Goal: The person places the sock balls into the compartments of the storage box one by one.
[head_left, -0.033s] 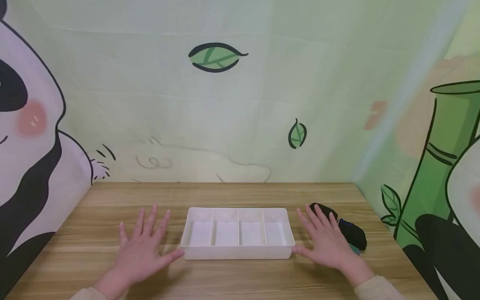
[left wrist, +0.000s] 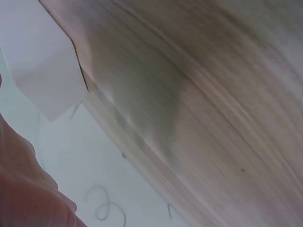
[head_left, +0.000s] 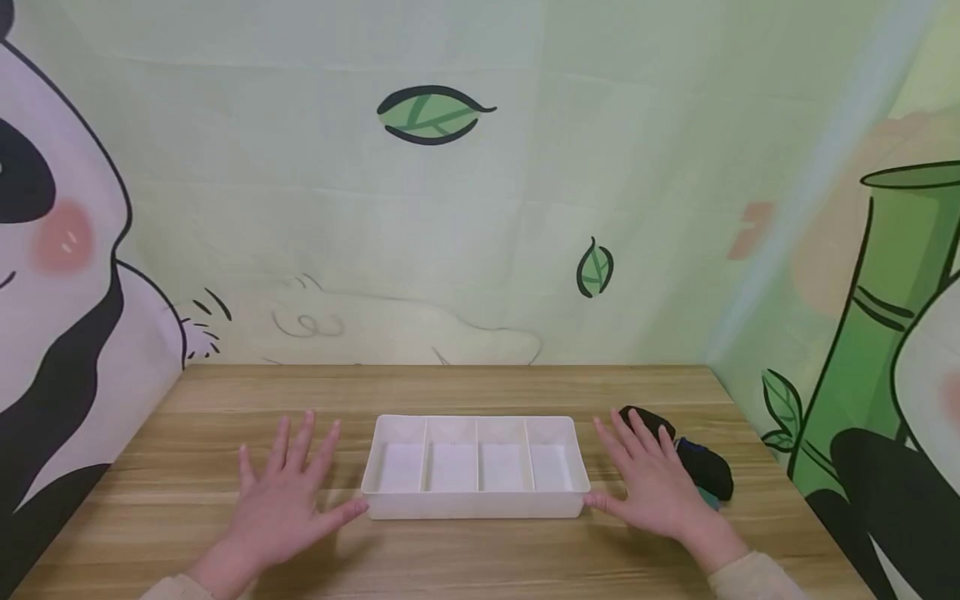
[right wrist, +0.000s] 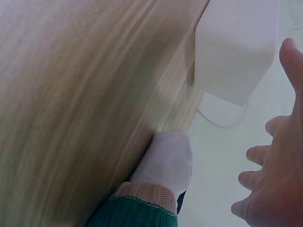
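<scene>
At the right edge of the counter [head_left: 450, 560], the right hand [head_left: 654, 492] partly hides the socks [head_left: 707, 468]. The counter's near edge is cut off. The left wrist view crops the tray [head_left: 474, 506] and left hand [head_left: 276, 510]; whether either hand touches it is unclear.

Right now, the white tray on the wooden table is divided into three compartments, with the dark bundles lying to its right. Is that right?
Not quite: the head view shows the white tray divided into four, not three. The dark bundles do lie to its right on the wooden table.
</scene>
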Motion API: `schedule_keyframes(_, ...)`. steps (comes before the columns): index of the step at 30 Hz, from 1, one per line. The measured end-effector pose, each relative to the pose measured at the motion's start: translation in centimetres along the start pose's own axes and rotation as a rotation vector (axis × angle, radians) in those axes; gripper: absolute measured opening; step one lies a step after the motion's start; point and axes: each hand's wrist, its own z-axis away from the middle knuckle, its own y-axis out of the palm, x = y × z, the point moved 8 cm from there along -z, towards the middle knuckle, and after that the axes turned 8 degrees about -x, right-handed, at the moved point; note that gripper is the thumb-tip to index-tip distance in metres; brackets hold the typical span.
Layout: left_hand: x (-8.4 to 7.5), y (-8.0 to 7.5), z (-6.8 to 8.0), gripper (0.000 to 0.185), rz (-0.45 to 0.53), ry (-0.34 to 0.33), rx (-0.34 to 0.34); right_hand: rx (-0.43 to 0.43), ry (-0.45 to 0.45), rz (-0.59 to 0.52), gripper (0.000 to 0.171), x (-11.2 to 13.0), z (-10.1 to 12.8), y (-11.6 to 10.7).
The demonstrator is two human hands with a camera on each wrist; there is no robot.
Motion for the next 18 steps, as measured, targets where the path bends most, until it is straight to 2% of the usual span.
schedule_keyframes(18, 0.3, 0.1, 0.2, 0.101, 0.024, -0.015, 0.004, -0.042, -0.017, 0.02, 0.098, 0.3, 0.1, -1.1)
